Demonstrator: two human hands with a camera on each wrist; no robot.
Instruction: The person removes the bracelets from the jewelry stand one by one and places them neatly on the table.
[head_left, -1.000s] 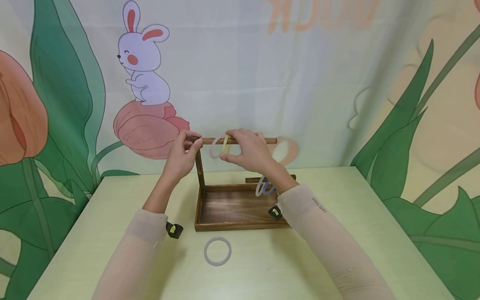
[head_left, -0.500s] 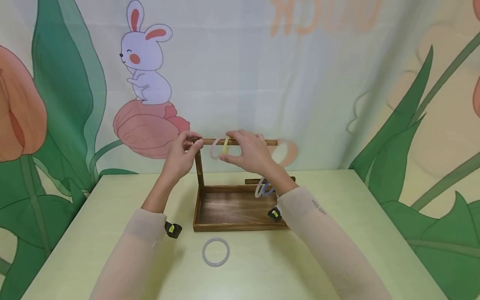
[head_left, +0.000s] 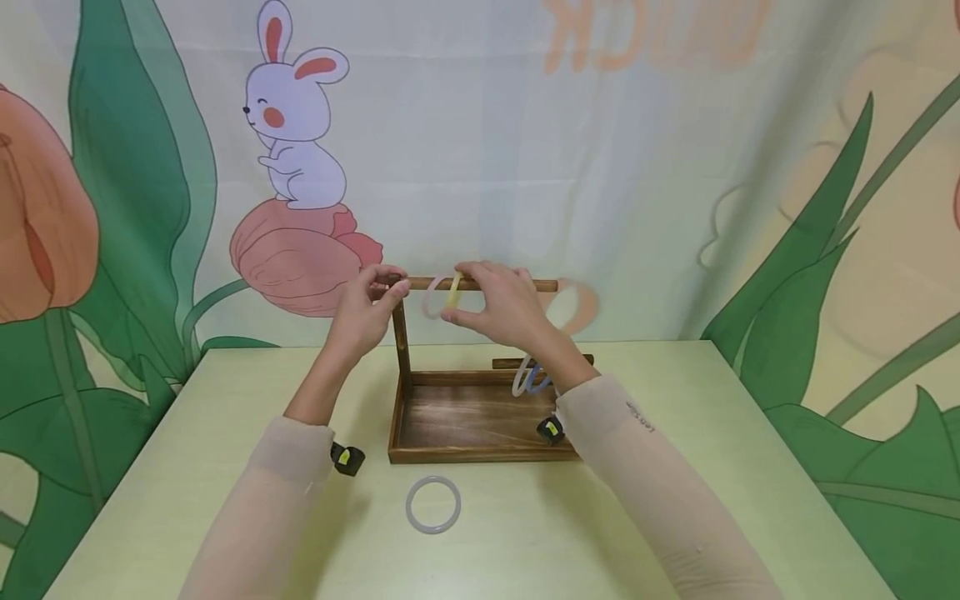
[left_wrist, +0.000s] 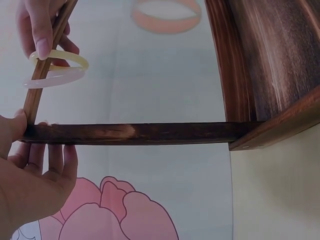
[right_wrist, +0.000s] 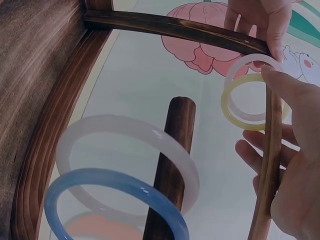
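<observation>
Pinching the yellow ring [head_left: 453, 295] b/w thumb & fingers, the person's R hand [head_left: 504, 304] holds it on the upper bar [head_left: 545, 285], nearer the post end; the bar runs thru the ring. L hand [head_left: 365, 310], at R hand's 9 o'clock, grips the corner where the upper bar meets the post [head_left: 401, 342]. Pale pink ring [left_wrist: 60, 81] also hangs round the upper bar, at yellow ring's 9 o'clock, b/w both hands. Wooden tray [head_left: 480, 455] stands on the surface [head_left: 517, 533]; from its ctr, yellow ring is up at approx. 12. Lower bar [right_wrist: 180, 120], tray's 1–2 o'clock, carries white ring [right_wrist: 107, 122] & blue ring [right_wrist: 110, 176]. Grey ring [head_left: 433, 530] lies flat on the surface at tray's 7. Backdrop [head_left: 480, 150] behind, w/ cartoon rabbit [head_left: 300, 125] at L hand's 11.
</observation>
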